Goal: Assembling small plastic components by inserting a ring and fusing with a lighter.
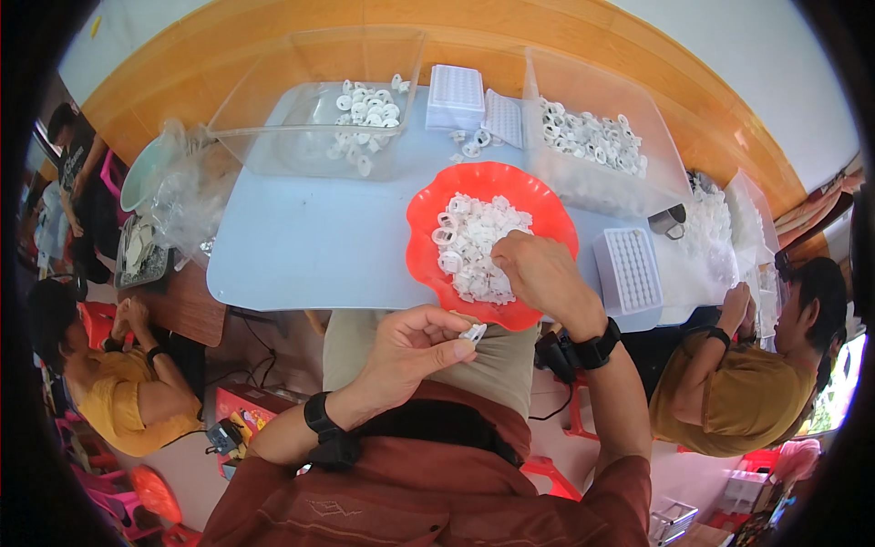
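My left hand (421, 345) is closed in a pinch on a small white plastic part (474, 333), held over my lap just off the table's near edge. To its right, my right hand (538, 272) reaches into a red scallop-edged bowl (424, 232), its fingers curled down at the pile of small white plastic pieces (488, 237). What those fingertips hold, if anything, is hidden by the hand. The bowl sits at the near edge of the light blue table (310, 237).
Behind stand two clear bins, one left (264, 150) and one right (583, 187), with white parts in them. White trays (456, 96) are stacked between them. Another white tray (629, 273) and a metal mug (670, 221) lie right. People sit on both sides.
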Motion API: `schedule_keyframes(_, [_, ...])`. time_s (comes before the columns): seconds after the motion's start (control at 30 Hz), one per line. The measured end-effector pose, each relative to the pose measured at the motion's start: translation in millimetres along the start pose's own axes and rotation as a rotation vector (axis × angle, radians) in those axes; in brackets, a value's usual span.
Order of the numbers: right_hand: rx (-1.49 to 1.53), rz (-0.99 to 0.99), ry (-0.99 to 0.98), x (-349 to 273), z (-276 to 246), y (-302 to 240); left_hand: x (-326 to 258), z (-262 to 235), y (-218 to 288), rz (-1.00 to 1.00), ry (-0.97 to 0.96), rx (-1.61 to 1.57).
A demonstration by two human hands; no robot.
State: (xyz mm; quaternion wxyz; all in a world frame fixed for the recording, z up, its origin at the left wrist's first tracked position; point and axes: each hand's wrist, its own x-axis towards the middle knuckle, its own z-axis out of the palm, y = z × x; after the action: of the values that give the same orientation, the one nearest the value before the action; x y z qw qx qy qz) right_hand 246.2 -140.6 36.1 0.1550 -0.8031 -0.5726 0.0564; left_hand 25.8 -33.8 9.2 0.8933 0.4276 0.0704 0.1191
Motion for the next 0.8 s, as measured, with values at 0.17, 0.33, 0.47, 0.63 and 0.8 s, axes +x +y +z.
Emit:
schedule_keyframes(0.17, [0.019,0.027,-0.016,0.6,1.7,1.6,-0.7,-3.0,-0.7,0.007,0.016,-0.013])
schedule_keyframes(0.33, [0.074,-0.068,0.009,1.5,1.2,-6.2,-0.9,-4.0,-1.5,-0.002,0.027,-0.014])
schedule_keyframes(0.47, [0.058,-0.036,-0.034,5.5,8.3,-0.8,-0.7,-4.6,-1.4,-0.004,0.024,-0.003])
schedule_keyframes(0.63, [0.001,-0.081,0.011,4.3,7.0,1.7,-0.8,-7.9,-1.7,0.005,0.028,-0.002])
schedule_keyframes(0.8, [0.121,-0.084,0.101,0.7,7.5,4.8,-0.2,-8.0,-0.7,0.006,0.035,-0.011])
